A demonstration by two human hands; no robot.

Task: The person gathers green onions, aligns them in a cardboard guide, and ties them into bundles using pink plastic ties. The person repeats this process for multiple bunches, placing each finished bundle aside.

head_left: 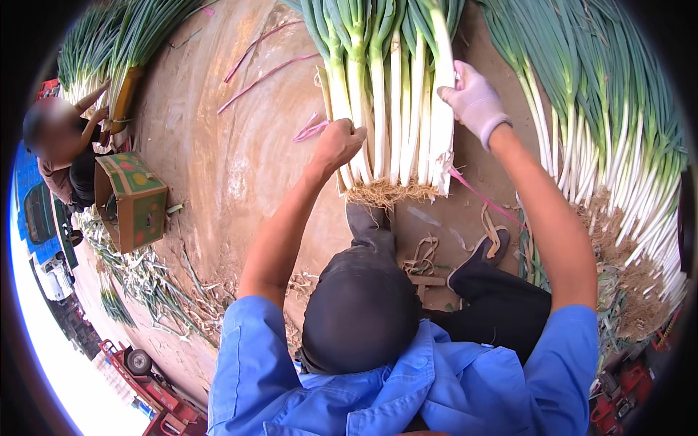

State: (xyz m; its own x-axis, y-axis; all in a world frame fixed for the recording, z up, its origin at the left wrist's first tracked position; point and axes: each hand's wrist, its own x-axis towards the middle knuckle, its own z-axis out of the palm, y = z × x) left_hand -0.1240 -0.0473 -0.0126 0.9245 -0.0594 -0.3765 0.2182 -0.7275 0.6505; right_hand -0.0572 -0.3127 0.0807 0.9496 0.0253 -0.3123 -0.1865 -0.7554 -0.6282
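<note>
Directly before me stands a row of long green onions (pixel 378 109), white stems toward me and brown roots (pixel 390 193) at the near end. Pale, stiff side pieces (pixel 324 92) flank the row. My left hand (pixel 339 143) is bare, with curled fingers against the left stems; whether anything is pinched inside is hidden. On the opposite side my right hand (pixel 480 103), in a pale knitted glove, grips the thick outermost green onion (pixel 444 60) between thumb and fingers. A pink tie strip (pixel 485 199) trails from the bundle's lower right.
More green onions (pixel 605 109) lie massed along the right. Pink strips (pixel 267 82) are on the concrete floor (pixel 234 163). At left, another person (pixel 65 158) works beside a cardboard box (pixel 136 201) and an onion bundle (pixel 117 82). Leaf scraps (pixel 147 283) litter the lower left.
</note>
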